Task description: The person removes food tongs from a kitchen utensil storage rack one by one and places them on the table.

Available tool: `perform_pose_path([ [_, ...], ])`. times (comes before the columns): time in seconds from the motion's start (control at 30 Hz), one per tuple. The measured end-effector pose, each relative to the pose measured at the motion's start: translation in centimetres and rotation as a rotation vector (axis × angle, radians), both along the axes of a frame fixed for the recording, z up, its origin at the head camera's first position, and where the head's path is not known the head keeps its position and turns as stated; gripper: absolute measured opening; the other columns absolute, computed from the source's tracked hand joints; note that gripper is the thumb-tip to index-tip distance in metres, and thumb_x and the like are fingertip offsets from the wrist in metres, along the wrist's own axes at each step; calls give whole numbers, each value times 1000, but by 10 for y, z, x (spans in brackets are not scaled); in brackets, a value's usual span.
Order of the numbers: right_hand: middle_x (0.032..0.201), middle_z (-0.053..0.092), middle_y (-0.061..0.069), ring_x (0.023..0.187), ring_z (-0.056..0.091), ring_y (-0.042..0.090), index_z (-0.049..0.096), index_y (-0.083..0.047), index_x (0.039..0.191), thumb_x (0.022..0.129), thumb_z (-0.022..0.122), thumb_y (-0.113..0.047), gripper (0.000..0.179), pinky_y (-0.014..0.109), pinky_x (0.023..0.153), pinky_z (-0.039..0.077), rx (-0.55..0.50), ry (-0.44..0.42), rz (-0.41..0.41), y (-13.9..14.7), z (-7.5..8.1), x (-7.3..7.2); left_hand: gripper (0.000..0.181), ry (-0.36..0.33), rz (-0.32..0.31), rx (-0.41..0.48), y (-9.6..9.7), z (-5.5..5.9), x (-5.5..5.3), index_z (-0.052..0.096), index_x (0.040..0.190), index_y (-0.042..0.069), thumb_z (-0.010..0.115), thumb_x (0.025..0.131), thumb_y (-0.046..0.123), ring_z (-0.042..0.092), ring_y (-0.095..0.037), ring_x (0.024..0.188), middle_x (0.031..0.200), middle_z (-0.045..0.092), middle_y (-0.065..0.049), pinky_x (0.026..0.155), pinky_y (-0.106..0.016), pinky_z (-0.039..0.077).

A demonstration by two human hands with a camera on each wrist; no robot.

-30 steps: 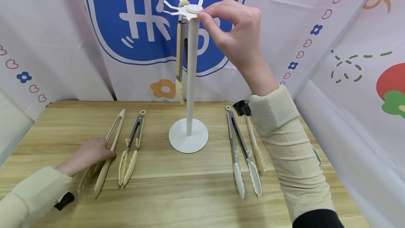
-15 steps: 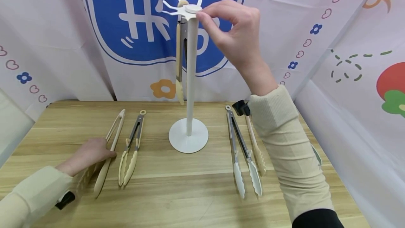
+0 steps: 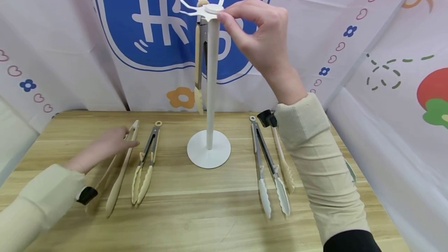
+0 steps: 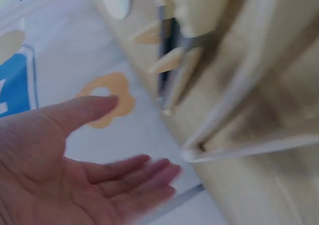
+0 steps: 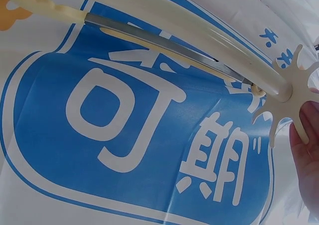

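My left hand is over the hinge end of the all-beige tongs lying on the table. In the left wrist view, that hand has its fingers straight and its thumb spread apart, holding nothing. My right hand pinches an arm of the white hanging stand at its top, between thumb and fingers. The right wrist view shows the star-shaped top with fingers around one prong. Cream-tipped tongs hang from the stand's far side, partly behind the pole.
Cream-tipped tongs lie just right of the beige pair. Right of the round base are white-tipped tongs and another beige pair, partly covered by my right sleeve. A printed curtain backs the table.
My left hand has let go of the beige tongs and moved forward and slightly right toward their hinge end. The right hand keeps its pinch on the stand.
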State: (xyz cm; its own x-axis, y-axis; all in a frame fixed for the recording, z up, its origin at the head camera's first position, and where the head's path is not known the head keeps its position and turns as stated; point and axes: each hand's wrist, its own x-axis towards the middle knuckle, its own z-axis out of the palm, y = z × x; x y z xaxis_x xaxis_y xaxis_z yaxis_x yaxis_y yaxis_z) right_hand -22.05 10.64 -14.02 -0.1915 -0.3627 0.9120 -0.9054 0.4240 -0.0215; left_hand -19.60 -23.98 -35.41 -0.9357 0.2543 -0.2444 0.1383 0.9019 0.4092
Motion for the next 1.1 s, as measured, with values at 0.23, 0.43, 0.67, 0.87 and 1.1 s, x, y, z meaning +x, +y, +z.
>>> perform_pose_path([
  [0.23, 85, 69, 13, 82, 65, 18, 71, 4, 85, 86, 61, -11, 17, 19, 78, 48, -5, -14, 17, 0, 1, 1, 61, 117, 1, 157, 26, 21, -12, 44, 124, -13, 51, 91, 37, 48, -45, 107, 118, 51, -32, 90, -54, 40],
  [0.43, 83, 69, 15, 80, 65, 20, 70, 5, 83, 85, 62, -7, 15, 20, 76, 48, -9, 31, 44, 1, 1, -1, 60, 150, -10, 298, 46, 37, -16, 45, 126, -6, 51, 91, 42, 48, -40, 112, 123, 51, -26, 93, -51, 40],
  [0.67, 83, 69, 15, 80, 65, 20, 70, 6, 82, 84, 63, -4, 13, 20, 76, 49, -20, -29, 100, 3, 2, -2, 56, 196, -35, 498, 60, 46, -22, 43, 129, -4, 52, 92, 37, 44, -37, 118, 128, 48, -23, 100, -48, 36],
  [0.87, 83, 67, 20, 82, 63, 12, 68, 11, 82, 82, 61, 5, 9, 26, 79, 52, -47, -91, 248, 5, 1, -5, 56, 222, -75, 625, 74, 53, -29, 40, 133, -1, 56, 91, 33, 39, -29, 124, 133, 44, -18, 105, -42, 31],
  [1.1, 83, 68, 17, 84, 62, 13, 65, 14, 81, 81, 58, 10, 9, 37, 86, 50, -123, -212, 375, 8, 0, -8, 57, 245, -102, 733, 88, 61, -35, 37, 135, -1, 58, 90, 27, 35, -26, 128, 137, 40, -17, 108, -37, 26],
])
